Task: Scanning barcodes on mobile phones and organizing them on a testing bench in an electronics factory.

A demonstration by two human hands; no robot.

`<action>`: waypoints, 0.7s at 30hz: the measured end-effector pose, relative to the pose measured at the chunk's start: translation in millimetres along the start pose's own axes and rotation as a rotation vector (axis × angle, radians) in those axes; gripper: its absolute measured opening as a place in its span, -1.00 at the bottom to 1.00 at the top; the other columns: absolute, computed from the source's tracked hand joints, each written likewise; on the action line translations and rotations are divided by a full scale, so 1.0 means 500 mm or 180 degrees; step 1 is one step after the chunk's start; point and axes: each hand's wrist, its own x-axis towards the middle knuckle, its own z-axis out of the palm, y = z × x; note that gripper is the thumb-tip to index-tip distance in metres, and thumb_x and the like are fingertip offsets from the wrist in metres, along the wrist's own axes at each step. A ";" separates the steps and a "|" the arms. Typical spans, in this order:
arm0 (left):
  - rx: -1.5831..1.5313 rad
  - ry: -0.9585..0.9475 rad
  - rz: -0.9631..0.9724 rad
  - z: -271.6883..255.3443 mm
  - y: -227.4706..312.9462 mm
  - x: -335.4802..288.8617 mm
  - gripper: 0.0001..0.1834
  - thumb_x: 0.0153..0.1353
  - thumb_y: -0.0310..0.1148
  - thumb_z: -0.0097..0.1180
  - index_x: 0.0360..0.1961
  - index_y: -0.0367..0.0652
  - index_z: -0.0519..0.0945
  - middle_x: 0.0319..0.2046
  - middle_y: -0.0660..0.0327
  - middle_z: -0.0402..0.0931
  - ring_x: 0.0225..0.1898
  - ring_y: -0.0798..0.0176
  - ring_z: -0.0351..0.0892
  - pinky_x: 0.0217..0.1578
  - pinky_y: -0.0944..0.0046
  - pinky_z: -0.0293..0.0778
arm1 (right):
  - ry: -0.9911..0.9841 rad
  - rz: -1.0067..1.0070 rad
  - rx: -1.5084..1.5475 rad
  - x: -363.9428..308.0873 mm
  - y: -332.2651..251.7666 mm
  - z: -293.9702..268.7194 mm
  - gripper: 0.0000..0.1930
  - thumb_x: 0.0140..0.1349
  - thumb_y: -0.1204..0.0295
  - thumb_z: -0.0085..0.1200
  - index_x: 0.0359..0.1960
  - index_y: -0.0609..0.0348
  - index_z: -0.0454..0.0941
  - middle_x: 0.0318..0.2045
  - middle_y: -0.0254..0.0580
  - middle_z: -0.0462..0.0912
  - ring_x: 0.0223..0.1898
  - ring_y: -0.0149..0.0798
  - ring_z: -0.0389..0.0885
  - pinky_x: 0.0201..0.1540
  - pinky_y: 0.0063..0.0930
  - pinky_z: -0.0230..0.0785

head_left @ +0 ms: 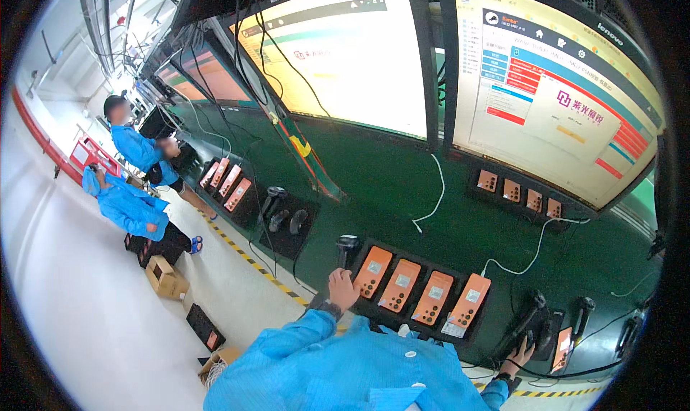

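My left hand (343, 292) is closed at the lower end of a black barcode scanner (348, 248), whose head points up and away from me. Its thumb side lies close to the leftmost orange phone (373, 273). Further right in the same row lie a second phone (399, 287), a third phone (433, 300) and a fourth phone (469, 305), which has a white cable (523, 271) running to its top. My right hand (517, 358) has its fingers apart on the right, just below another barcode scanner (532, 312) and beside a dark mouse (548, 332).
Two large monitors (330, 59) (553, 102) stand behind the green bench (381, 202). More orange phones (512, 190) lie beneath the right one, others (227, 184) at far left. A single phone (563, 349) lies right of the mouse. Two people in blue (136, 149) (129, 204) are at left, near a cardboard box (167, 279).
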 end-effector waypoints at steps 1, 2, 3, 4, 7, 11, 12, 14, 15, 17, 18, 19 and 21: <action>0.0005 0.0066 0.0049 0.002 -0.003 -0.003 -0.51 -0.07 -0.34 0.16 -0.07 -0.27 0.39 -0.02 -0.05 0.25 0.07 -0.17 0.22 0.03 -0.10 0.24 | 0.0017 0.0001 0.0003 0.000 0.000 0.000 -0.35 0.07 0.66 0.01 0.24 -0.17 0.36 0.31 0.15 0.11 0.30 0.19 0.14 0.32 -0.10 0.04; -0.0042 0.0060 0.0045 0.003 0.000 -0.001 -0.52 -0.07 -0.36 0.16 -0.08 -0.27 0.39 -0.03 -0.05 0.24 0.07 -0.17 0.20 0.04 -0.10 0.23 | 0.0046 0.0013 0.0004 0.000 0.000 0.002 -0.35 0.07 0.67 0.00 0.24 -0.16 0.36 0.32 0.14 0.11 0.30 0.18 0.14 0.33 -0.10 0.03; -0.0088 0.0053 0.0040 0.003 0.002 0.002 -0.53 -0.08 -0.38 0.16 -0.08 -0.26 0.38 -0.04 -0.05 0.23 0.07 -0.17 0.19 0.05 -0.11 0.22 | 0.0074 0.0025 0.0004 -0.001 0.001 0.002 -0.35 0.07 0.68 -0.01 0.24 -0.16 0.36 0.32 0.12 0.11 0.30 0.18 0.13 0.33 -0.10 0.03; -0.0135 0.0046 0.0036 0.004 0.005 0.003 -0.53 -0.08 -0.40 0.15 -0.09 -0.26 0.38 -0.05 -0.04 0.23 0.07 -0.17 0.18 0.05 -0.11 0.21 | 0.0060 0.0071 -0.0025 -0.003 0.003 0.001 -0.35 0.07 0.68 -0.01 0.24 -0.17 0.36 0.32 0.12 0.11 0.30 0.18 0.13 0.33 -0.10 0.03; -0.0137 0.0026 0.0064 0.006 0.006 0.005 -0.53 -0.08 -0.39 0.15 -0.09 -0.25 0.38 -0.05 -0.05 0.22 0.07 -0.17 0.17 0.06 -0.11 0.20 | 0.0008 0.0185 -0.0012 -0.004 0.000 -0.001 -0.35 0.06 0.64 -0.01 0.25 -0.18 0.37 0.32 0.15 0.11 0.30 0.18 0.14 0.31 -0.07 0.05; -0.0099 -0.0004 -0.0016 -0.003 0.005 0.001 -0.54 -0.08 -0.38 0.14 -0.09 -0.25 0.39 -0.04 -0.05 0.23 0.07 -0.17 0.19 0.06 -0.11 0.21 | -0.0114 0.0246 0.0028 0.007 -0.030 -0.018 -0.36 0.05 0.57 0.00 0.24 -0.20 0.38 0.31 0.22 0.11 0.30 0.22 0.14 0.28 0.01 0.07; -0.0016 0.0009 -0.0015 -0.007 0.005 0.000 -0.54 -0.07 -0.36 0.15 -0.09 -0.25 0.39 -0.03 -0.04 0.24 0.07 -0.16 0.21 0.04 -0.09 0.23 | -0.0145 0.0261 -0.0007 0.008 -0.038 -0.022 -0.36 0.05 0.58 0.00 0.24 -0.21 0.38 0.31 0.22 0.11 0.30 0.22 0.14 0.28 0.00 0.07; 0.0060 0.0028 -0.0013 -0.010 0.002 -0.003 -0.54 -0.07 -0.35 0.15 -0.10 -0.24 0.39 -0.03 -0.02 0.26 0.06 -0.15 0.22 0.02 -0.08 0.26 | -0.0122 0.0257 -0.0048 0.006 -0.030 -0.013 -0.35 0.03 0.59 0.00 0.24 -0.21 0.38 0.32 0.22 0.10 0.30 0.23 0.14 0.28 0.00 0.07; 0.0052 0.0036 -0.0011 -0.010 0.000 -0.003 -0.55 -0.07 -0.35 0.15 -0.10 -0.24 0.39 -0.04 -0.02 0.26 0.06 -0.15 0.23 0.02 -0.08 0.26 | -0.0106 0.0254 -0.0072 0.007 -0.027 -0.009 -0.34 0.03 0.60 0.00 0.24 -0.21 0.38 0.32 0.22 0.09 0.29 0.23 0.14 0.28 0.01 0.07; -0.0039 0.0049 -0.0006 -0.006 -0.004 -0.001 -0.55 -0.07 -0.36 0.14 -0.10 -0.23 0.38 -0.04 -0.02 0.25 0.05 -0.16 0.22 0.03 -0.10 0.24 | -0.0042 0.0175 -0.0104 0.001 -0.017 -0.004 -0.34 0.03 0.58 0.00 0.25 -0.21 0.38 0.31 0.24 0.10 0.29 0.24 0.14 0.28 0.01 0.08; -0.0126 0.0053 0.0006 -0.002 -0.005 0.004 -0.54 -0.08 -0.37 0.14 -0.10 -0.24 0.37 -0.05 -0.04 0.23 0.05 -0.18 0.20 0.05 -0.11 0.21 | -0.0006 0.0157 -0.0123 -0.004 -0.009 -0.001 -0.34 0.03 0.57 0.01 0.25 -0.21 0.38 0.31 0.24 0.10 0.29 0.24 0.14 0.28 0.01 0.08; -0.0214 0.0054 0.0034 0.002 -0.004 0.015 -0.54 -0.09 -0.38 0.13 -0.10 -0.24 0.36 -0.05 -0.05 0.21 0.04 -0.20 0.19 0.07 -0.13 0.19 | -0.0023 0.0129 -0.0092 -0.007 -0.002 0.002 -0.35 0.04 0.56 0.00 0.25 -0.21 0.38 0.31 0.25 0.11 0.29 0.24 0.14 0.28 0.01 0.08; -0.0189 0.0101 0.0022 0.005 0.003 0.041 -0.54 -0.08 -0.36 0.13 -0.11 -0.23 0.37 -0.06 -0.04 0.25 0.03 -0.18 0.23 0.03 -0.11 0.24 | -0.0086 0.0112 -0.0103 -0.022 0.015 -0.019 -0.38 0.06 0.54 0.00 0.25 -0.20 0.38 0.30 0.27 0.12 0.29 0.25 0.14 0.28 0.01 0.07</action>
